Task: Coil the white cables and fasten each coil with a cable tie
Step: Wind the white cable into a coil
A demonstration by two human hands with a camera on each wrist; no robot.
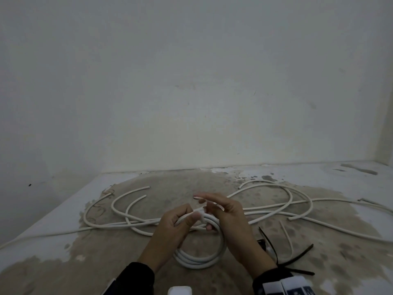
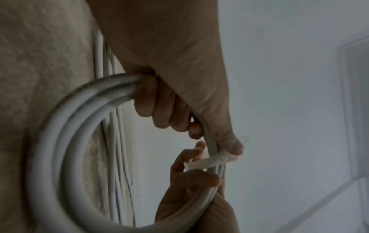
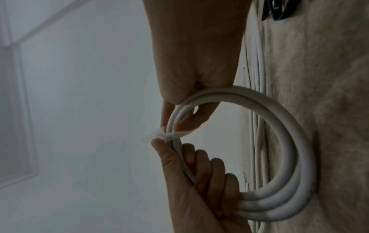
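A white cable coil [image 1: 197, 260] of about three turns stands upright on the worn surface between my hands. My left hand [image 1: 174, 224] grips the coil's top left, fingers [image 2: 159, 113] curled round the strands and thumb pressing on a translucent white cable tie [image 1: 200, 213]. The cable tie [image 2: 209, 162] crosses the bundled coil [image 2: 60, 126]. My right hand [image 1: 225, 211] pinches the tie's end, with its index finger stretched out. In the right wrist view the right hand [image 3: 195, 63] holds the tie [image 3: 159, 136] at the coil [image 3: 295, 141], above the left hand [image 3: 199, 181].
Loose white cables [image 1: 276, 213] sprawl across the beige patch behind the hands, with more loops [image 1: 119, 209] to the left. Black cable ties [image 1: 297, 256] and a thin white strip [image 1: 286, 237] lie to the right of my right wrist. A bare wall [image 1: 191, 103] rises close behind.
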